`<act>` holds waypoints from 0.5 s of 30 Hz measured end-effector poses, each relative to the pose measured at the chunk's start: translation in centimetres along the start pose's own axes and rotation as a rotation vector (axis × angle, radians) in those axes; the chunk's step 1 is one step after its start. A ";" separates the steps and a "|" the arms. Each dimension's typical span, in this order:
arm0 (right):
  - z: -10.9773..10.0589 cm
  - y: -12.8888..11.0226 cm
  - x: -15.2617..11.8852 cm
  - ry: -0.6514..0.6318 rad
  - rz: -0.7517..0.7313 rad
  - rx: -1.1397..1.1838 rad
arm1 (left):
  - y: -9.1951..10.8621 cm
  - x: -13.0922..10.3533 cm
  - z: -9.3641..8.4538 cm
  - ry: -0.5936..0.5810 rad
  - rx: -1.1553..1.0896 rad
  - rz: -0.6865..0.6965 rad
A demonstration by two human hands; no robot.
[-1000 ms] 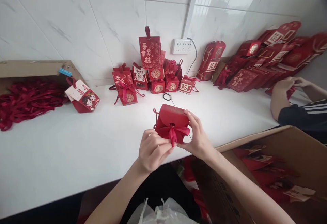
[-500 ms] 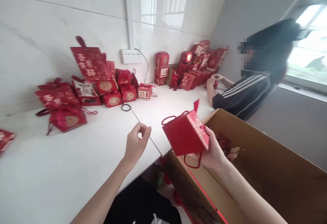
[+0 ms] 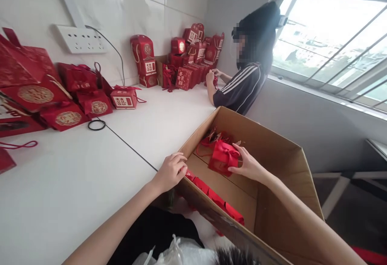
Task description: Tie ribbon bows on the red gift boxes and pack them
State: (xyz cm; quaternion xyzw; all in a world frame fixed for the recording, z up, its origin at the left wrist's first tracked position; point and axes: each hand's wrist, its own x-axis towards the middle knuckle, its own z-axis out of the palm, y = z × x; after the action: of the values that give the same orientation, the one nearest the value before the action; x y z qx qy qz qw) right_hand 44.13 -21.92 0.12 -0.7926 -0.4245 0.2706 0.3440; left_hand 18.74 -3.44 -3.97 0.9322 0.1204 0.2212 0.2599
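My right hand (image 3: 249,165) reaches into a large open cardboard box (image 3: 269,134). Its thumb and fingers grip the side of a red gift box (image 3: 220,161) with a ribbon bow on it. At the near corner of the carton, my left hand (image 3: 173,172) has its fingers curled over the rim. A row of red items (image 3: 211,194) lies along the carton's near inner wall, just right of that hand. Farther back in the carton are more red things (image 3: 216,136), partly hidden behind the gift box.
Red gift boxes (image 3: 68,117) stand on the white table (image 3: 90,184) along the wall, with another stack (image 3: 145,63) farther back. A black ring (image 3: 96,125) lies near a seam. Across the table, a person (image 3: 242,83) handles a small red item below a barred window (image 3: 332,39).
My right hand has lowered the red gift box from above the carton's edge into it. My left hand has moved from above the table to the carton's rim. The view has turned right.
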 end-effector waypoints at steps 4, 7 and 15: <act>-2.1 7.2 -1.5 -0.142 0.124 -0.580 | -0.1 -0.2 0.3 0.019 0.011 0.022; -2.4 11.8 -3.7 -0.231 0.284 -0.645 | -0.2 -0.2 0.4 0.029 0.017 0.038; 0.1 16.7 -7.7 -0.397 0.479 -0.703 | -0.1 -0.3 0.5 0.035 0.024 0.050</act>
State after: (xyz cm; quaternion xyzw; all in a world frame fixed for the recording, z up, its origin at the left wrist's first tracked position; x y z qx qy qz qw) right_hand 48.38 -35.26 -11.86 -0.8695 -0.3534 0.3286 -0.1054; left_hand 18.66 -3.71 -4.51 0.9339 0.1043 0.2425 0.2410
